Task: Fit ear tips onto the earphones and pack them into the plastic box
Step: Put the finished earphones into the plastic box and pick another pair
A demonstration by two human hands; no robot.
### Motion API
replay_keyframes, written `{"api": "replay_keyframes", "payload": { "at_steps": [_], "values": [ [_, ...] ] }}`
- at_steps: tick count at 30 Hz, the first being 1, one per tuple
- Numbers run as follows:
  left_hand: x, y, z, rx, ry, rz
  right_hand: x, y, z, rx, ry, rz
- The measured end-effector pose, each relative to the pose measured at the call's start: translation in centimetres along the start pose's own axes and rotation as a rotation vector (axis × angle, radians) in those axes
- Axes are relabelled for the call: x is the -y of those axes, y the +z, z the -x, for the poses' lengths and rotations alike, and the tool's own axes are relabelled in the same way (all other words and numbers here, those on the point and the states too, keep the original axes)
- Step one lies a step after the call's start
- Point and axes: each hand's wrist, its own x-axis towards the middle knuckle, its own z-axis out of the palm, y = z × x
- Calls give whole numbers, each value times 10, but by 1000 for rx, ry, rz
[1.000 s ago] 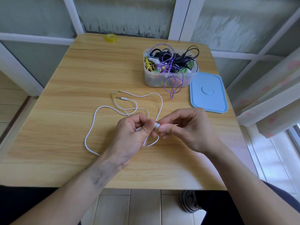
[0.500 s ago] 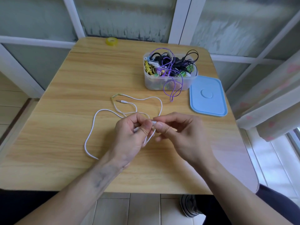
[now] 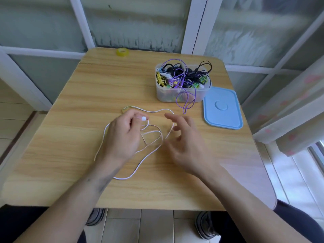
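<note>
A white wired earphone lies looped over the middle of the wooden table, its cable [image 3: 150, 149] trailing toward me. My left hand [image 3: 122, 137] pinches the earbud, whose white ear tip [image 3: 143, 118] shows at the fingertips. Just to the right, my right hand [image 3: 185, 142] hovers with fingers loosely spread, holding nothing, over part of the cable. The clear plastic box [image 3: 163, 95] stands at the back right, stuffed with tangled purple, black, yellow and green earphones. A purple cable [image 3: 185, 102] hangs over its front wall.
The box's blue lid [image 3: 222, 109] lies flat to the right of the box, near the table's right edge. A yellow tape roll [image 3: 122, 52] sits at the far edge. Window frames stand behind the table and a curtain hangs at the right.
My hands have parted. The right hand let go of the earbud and opened, moving right. The left hand kept the earbud and lifted it away from me; the cable loops shifted.
</note>
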Motion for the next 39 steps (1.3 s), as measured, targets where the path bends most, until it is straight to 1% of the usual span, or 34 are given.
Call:
{"api": "replay_keyframes", "payload": {
  "at_steps": [4,7,10,11,13,15,17,19,21,23,24,25,27,29,30,32,35,37,39],
  "values": [
    [-4,-24,-7,-97,68,-356,9,1,-15,215,66,214],
    [-2,-37,-9,-106,5,-648,22,11,-25,306,89,238],
    [5,-44,-8,2,-146,-885,30,28,-32,299,48,304],
    [6,-45,-8,47,-193,-925,32,33,-35,285,47,298],
    [7,-46,-8,145,-266,-979,34,38,-40,243,95,208],
    [3,-44,-7,238,-282,-1026,35,39,-44,210,99,168],
    [-1,-42,-5,311,-249,-1051,35,40,-47,230,32,221],
    [-4,-45,-4,367,-193,-1015,36,41,-48,261,-24,251],
    [-5,-49,-4,470,-159,-848,36,43,-47,265,-110,298],
    [-7,-49,-4,600,-152,-659,37,44,-43,291,-263,505],
    [-10,-48,-5,652,-148,-629,37,44,-40,302,-338,615],
    [-12,-47,-3,689,-150,-637,37,43,-37,307,-393,690],
    [-17,-44,0,742,-155,-698,36,39,-34,316,-444,770],
    [-22,-38,3,757,-130,-757,36,30,-35,335,-422,803],
    [-23,-33,4,750,-106,-779,37,27,-37,351,-400,801],
    [-21,-21,2,679,-80,-799,38,19,-41,407,-343,754],
    [-20,-9,-6,578,-40,-807,37,9,-47,511,-213,548],
    [-21,-9,-14,576,10,-756,29,0,-50,542,-161,394],
    [-27,-10,-22,634,-21,-621,19,-11,-50,508,-134,242]
  ]
}}
